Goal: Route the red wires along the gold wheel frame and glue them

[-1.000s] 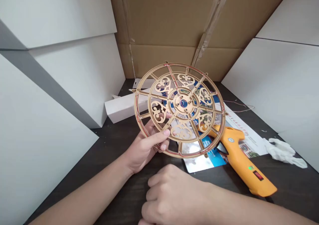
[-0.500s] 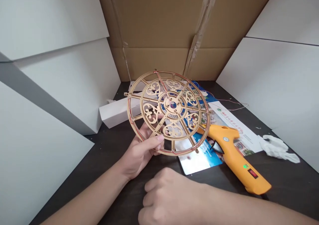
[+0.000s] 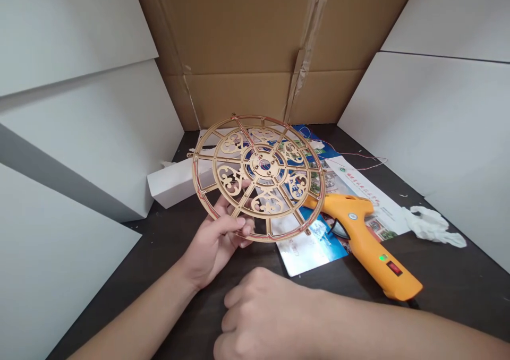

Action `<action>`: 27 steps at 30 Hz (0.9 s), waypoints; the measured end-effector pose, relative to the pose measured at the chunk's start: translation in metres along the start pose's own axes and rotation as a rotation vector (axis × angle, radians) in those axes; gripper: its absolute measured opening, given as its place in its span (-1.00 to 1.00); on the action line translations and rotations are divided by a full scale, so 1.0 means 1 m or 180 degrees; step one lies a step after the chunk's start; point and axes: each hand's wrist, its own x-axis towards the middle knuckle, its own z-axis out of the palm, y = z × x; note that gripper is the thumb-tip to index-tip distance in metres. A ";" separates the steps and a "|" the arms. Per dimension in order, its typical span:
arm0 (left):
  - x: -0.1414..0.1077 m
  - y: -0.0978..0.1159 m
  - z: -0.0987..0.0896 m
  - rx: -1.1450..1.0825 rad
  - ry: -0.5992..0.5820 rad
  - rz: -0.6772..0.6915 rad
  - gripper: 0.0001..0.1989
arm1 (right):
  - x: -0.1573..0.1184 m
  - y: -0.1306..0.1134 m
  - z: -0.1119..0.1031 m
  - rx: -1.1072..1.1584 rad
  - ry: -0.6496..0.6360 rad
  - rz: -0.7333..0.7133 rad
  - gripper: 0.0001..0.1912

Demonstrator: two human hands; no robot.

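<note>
A round openwork wheel (image 3: 266,203), gold-coloured with scroll patterns and spokes, is held up and tilted above the table. Thin reddish wire runs along its rim and one spoke. My left hand (image 3: 217,238) grips the lower left edge, thumb on top and fingers beneath. Below the wheel, my right hand (image 3: 263,312) is curled with knuckles up, apart from the wheel; whether it holds anything is hidden. To the right lies an orange glue gun (image 3: 364,238) with a green light and a red switch, its nozzle end partly behind the wheel.
Printed leaflets (image 3: 314,254) lie under the wheel and glue gun. A crumpled white tissue (image 3: 434,226) is at the right, a white box (image 3: 171,182) at the left. Loose wire (image 3: 366,168) trails behind. White panels and a cardboard wall (image 3: 239,31) surround the dark table (image 3: 159,254).
The whole view has shifted slightly, so most things appear further left. The wheel looks a little flatter in tilt. Both hands keep their poses.
</note>
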 end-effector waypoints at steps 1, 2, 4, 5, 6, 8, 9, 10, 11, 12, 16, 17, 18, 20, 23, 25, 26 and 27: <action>0.001 0.000 0.001 -0.0025 0.0017 0.0001 -0.24 | 0.000 0.000 -0.001 -0.0006 -0.0012 0.0026 -0.65; 0.001 0.001 0.001 -0.0035 0.0032 0.0006 -0.24 | 0.000 0.000 -0.001 0.0001 -0.0024 0.0035 -0.66; 0.001 0.000 0.002 -0.0065 0.0075 0.0027 -0.27 | 0.000 -0.001 -0.003 0.0029 -0.0067 0.0044 -0.66; 0.002 0.000 0.002 -0.0099 0.0103 0.0057 -0.29 | 0.000 -0.001 -0.003 0.0042 -0.0093 0.0043 -0.66; 0.002 0.000 0.002 -0.0152 0.0134 0.0095 -0.30 | 0.000 -0.001 -0.003 0.0048 -0.0103 0.0035 -0.66; 0.002 0.000 0.003 -0.0286 0.0174 0.0179 -0.32 | 0.000 -0.001 -0.003 0.0035 -0.0064 0.0026 -0.67; 0.003 0.001 0.003 -0.0359 0.0180 0.0205 -0.32 | 0.000 -0.002 -0.002 0.0035 -0.0021 0.0012 -0.68; 0.003 0.001 0.004 -0.0439 0.0177 0.0216 -0.33 | 0.000 -0.002 -0.001 0.0034 0.0024 0.0000 -0.68; 0.004 0.002 0.004 -0.0524 0.0171 0.0211 -0.33 | 0.000 -0.002 0.001 0.0023 0.0068 -0.0001 -0.67; 0.004 0.004 0.004 -0.0607 0.0160 0.0200 -0.33 | 0.000 -0.002 0.002 0.0005 0.0106 0.0006 -0.66; 0.005 0.008 0.003 -0.0779 0.0063 0.0164 -0.33 | 0.000 -0.002 0.004 -0.0059 0.0213 0.0022 -0.63; 0.005 0.008 0.003 -0.0775 0.0018 0.0156 -0.33 | 0.000 -0.002 0.004 -0.0060 0.0225 0.0013 -0.63; 0.004 0.008 0.002 -0.0763 -0.0035 0.0148 -0.34 | 0.000 -0.002 0.004 -0.0067 0.0233 0.0005 -0.63; 0.004 0.008 0.001 -0.0735 -0.0152 0.0114 -0.36 | 0.000 -0.002 0.004 -0.0073 0.0276 -0.0002 -0.62; 0.002 0.008 0.001 -0.0701 -0.0255 0.0084 -0.38 | 0.000 -0.002 0.006 -0.0056 0.0377 -0.0011 -0.63; 0.001 0.008 0.001 -0.0675 -0.0269 0.0063 -0.37 | 0.000 -0.002 0.007 -0.0051 0.0389 -0.0017 -0.63; 0.001 0.008 0.001 -0.0664 -0.0275 0.0046 -0.37 | 0.000 -0.002 0.007 -0.0055 0.0375 -0.0023 -0.63; 0.001 0.008 0.001 -0.0657 -0.0287 0.0031 -0.36 | 0.000 -0.002 0.007 -0.0059 0.0359 -0.0020 -0.63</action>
